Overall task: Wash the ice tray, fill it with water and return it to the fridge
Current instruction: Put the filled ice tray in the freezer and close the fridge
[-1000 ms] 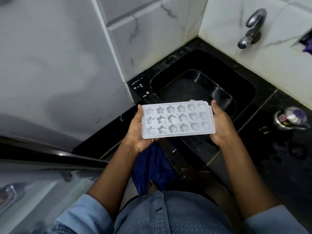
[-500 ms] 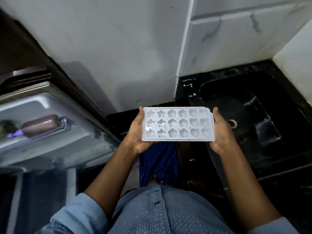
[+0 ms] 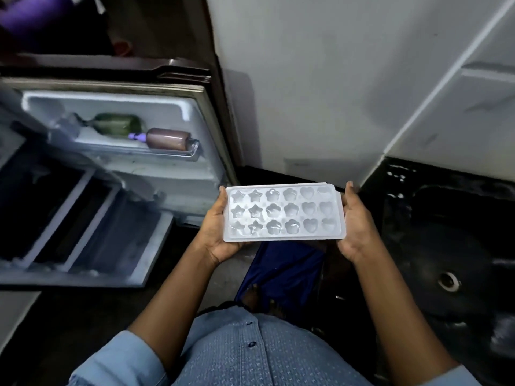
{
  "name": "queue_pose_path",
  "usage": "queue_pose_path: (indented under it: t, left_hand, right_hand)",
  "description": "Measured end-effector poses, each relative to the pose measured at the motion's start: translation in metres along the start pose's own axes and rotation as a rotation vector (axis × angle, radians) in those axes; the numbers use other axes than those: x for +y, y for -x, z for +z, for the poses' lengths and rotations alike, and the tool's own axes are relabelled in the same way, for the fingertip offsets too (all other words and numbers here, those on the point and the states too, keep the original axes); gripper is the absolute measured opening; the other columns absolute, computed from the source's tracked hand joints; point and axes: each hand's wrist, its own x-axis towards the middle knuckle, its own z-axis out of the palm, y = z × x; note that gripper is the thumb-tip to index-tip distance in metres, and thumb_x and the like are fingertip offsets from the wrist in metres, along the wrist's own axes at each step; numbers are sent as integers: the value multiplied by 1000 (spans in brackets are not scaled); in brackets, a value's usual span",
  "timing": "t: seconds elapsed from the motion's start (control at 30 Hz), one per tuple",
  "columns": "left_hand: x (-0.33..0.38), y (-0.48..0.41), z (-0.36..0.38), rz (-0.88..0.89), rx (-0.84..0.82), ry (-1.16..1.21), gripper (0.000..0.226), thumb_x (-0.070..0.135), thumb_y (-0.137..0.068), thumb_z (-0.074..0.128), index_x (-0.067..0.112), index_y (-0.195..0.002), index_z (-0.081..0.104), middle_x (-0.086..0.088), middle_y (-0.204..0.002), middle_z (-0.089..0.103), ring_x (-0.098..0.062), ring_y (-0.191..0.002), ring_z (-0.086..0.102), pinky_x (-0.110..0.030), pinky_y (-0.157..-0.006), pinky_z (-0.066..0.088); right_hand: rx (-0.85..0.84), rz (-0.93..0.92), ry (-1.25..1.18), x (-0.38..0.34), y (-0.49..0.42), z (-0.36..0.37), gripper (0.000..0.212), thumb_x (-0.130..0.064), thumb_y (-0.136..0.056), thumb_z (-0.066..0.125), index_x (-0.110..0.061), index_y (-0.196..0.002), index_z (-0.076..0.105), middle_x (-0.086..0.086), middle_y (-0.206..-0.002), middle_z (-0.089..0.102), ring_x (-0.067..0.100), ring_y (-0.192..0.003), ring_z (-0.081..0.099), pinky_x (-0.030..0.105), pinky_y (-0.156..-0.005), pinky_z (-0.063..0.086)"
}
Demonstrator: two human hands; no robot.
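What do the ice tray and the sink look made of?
Ice tray: likely white translucent plastic, glossy; thin moulded star, flower and heart cells catch light. Sink: black, glossy, perhaps stone or composite; reflections show, material uncertain.

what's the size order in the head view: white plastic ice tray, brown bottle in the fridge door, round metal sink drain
1. white plastic ice tray, though it is nearest the camera
2. brown bottle
3. round metal sink drain

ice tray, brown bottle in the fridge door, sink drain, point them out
ice tray (image 3: 284, 214): head view, middle of its moulded top face
brown bottle (image 3: 167, 139): head view, middle of its body
sink drain (image 3: 448, 281): head view, middle of the round drain
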Motion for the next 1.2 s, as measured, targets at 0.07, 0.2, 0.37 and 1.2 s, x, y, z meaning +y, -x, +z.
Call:
queue_pose_path:
  t: [0.07,0.2,0.37,1.2]
  left_hand:
    - [4,9,-12,45,35,40,82,72,-99,42,8,-147,58,-23,-148,60,-42,-137,58,-61,-115,43]
    - [16,25,-38,114,87,108,85,74,-100,43,9,-153,52,-23,-152,56,-44,-143,51,-64,-118,38]
    - [30,45,-74,184,140,195,84,73,-100,42,8,-154,52,-24,-153,54,-45,-144,49,-65,-120,35]
    - [100,175,-217,532,464,483,80,72,-103,36,8,-144,61,-21,-142,65,-43,-132,62,-64,-116,41]
  right_hand:
    - [-50,17,40,0,-6,16,69,-65,-106,34,-11,-125,72,17,-119,76,37,-109,74,50,-89,58]
    - [-149,38,88,2,-14,51,71,-67,-105,36,-11,-129,71,18,-123,75,38,-113,73,52,-92,57]
    - [-232,50,166,9,-25,102,71,-68,-104,37,-10,-129,71,19,-122,75,40,-113,72,58,-98,56]
    - [-553,16,489,91,-4,357,38,-30,-107,55,2,-122,71,24,-112,76,44,-104,73,66,-96,55]
